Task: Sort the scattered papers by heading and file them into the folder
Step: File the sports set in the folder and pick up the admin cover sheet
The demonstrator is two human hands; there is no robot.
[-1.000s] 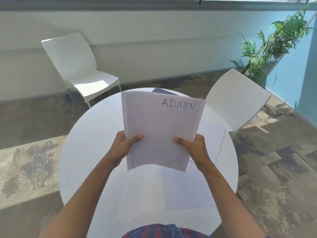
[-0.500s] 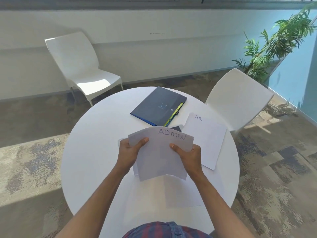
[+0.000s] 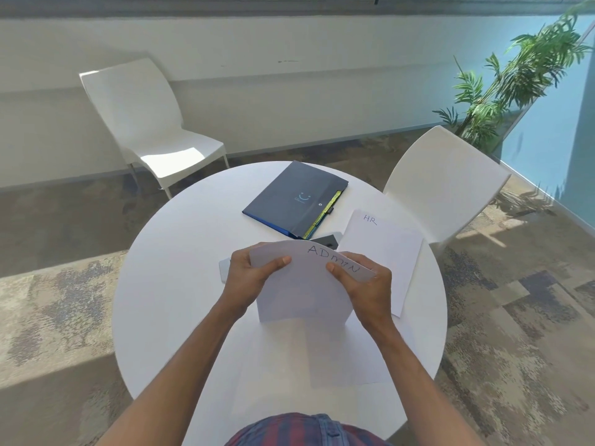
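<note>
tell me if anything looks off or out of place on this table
Mostly tidy. The ADMIN sheet, gripped by the left hand and right hand, bows over at its top edge. A small dark object lies half hidden between the folder and HR sheet; I cannot tell what it is.

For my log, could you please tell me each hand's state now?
Left hand: holding the ADMIN paper.
Right hand: holding the same paper.

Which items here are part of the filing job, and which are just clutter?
Job: ADMIN paper, held by left hand and right hand; HR paper; blue folder; loose sheets near the table's front edge.

Clutter: small dark object behind the ADMIN paper; two white chairs; plant.
</note>
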